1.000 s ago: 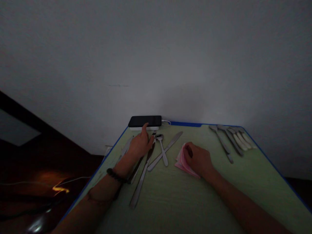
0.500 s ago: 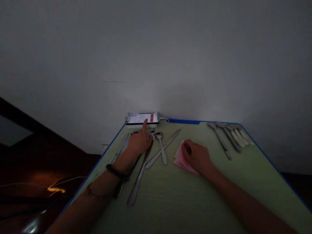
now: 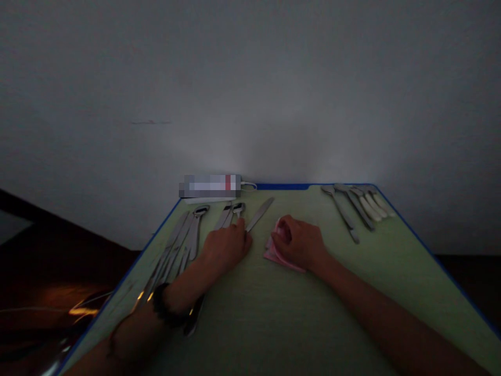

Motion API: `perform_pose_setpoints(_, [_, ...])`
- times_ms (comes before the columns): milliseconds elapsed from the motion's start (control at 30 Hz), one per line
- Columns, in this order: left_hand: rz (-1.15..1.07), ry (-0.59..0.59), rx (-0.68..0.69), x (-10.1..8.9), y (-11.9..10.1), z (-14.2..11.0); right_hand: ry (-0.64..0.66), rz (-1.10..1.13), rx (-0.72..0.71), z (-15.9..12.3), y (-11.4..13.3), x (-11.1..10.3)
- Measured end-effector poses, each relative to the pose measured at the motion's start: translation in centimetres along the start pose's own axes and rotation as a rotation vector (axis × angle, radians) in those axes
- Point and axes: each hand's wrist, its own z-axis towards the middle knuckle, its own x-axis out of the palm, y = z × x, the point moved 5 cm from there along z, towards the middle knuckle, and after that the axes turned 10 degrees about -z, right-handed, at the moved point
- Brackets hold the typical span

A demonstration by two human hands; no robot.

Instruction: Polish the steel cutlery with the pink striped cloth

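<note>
My left hand (image 3: 225, 248) is closed over the handle of a spoon (image 3: 238, 209), whose bowl sticks out past the fingers. A table knife (image 3: 261, 213) runs under the same fingers, with its blade pointing away to the right. My right hand (image 3: 303, 240) grips a folded pink cloth (image 3: 279, 256) against the table, fingers curled into it. Left of my left hand lie several knives (image 3: 172, 237) and another spoon (image 3: 200, 211), partly covered by my forearm.
A pixelated phone-like device (image 3: 209, 185) with a white cable (image 3: 250, 184) sits at the table's back left, against the wall. At the back right lie a spoon (image 3: 342, 211) and several more utensils, some with white handles (image 3: 373, 206). The green table (image 3: 313, 318) has a blue edge.
My left hand has come back from the phone screen, its pointing finger folding down onto the spoon. My right hand stays on the cloth. The view has shifted slightly right.
</note>
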Motion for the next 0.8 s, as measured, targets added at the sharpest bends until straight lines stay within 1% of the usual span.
perform_pose_setpoints(67, [0.03, -0.021, -0.036, -0.1, 0.3, 0.1, -0.011, 0.006, -0.001, 0.1, -0.2, 0.2])
perform_pose_setpoints(133, [0.059, -0.022, -0.025, -0.3, 0.2, 0.1, -0.016, 0.009, 0.003, 0.1, -0.3, 0.2])
perform_pose_setpoints(233, [0.107, 0.044, 0.017, -0.7, 0.0, -0.2, -0.006, 0.015, -0.003, 0.3, -0.2, 0.0])
perform_pose_setpoints(333, [0.13, 0.145, 0.007, -0.9, 0.4, -0.7, 0.0, 0.017, -0.006, 0.4, -0.1, -0.1])
perform_pose_setpoints(400, [0.142, 0.175, 0.008, -1.2, 0.7, -1.1, -0.008, 0.01, -0.005, 0.4, -0.2, 0.0])
perform_pose_setpoints(533, [0.155, 0.127, 0.031, -2.3, 0.7, -1.3, -0.015, 0.002, -0.014, 0.4, -0.4, 0.4])
perform_pose_setpoints(667, [0.146, 0.063, 0.066, -3.2, -0.2, -1.3, -0.023, -0.015, -0.013, 0.5, -0.5, 0.5])
perform_pose_setpoints(733, [0.148, 0.041, 0.097, -3.0, -1.0, -1.5, -0.036, -0.011, -0.02, 0.5, -0.4, 0.5])
perform_pose_setpoints(800, [0.152, 0.037, 0.136, -2.4, -1.9, -1.9, -0.046, -0.002, -0.024, 0.5, -0.4, 0.5])
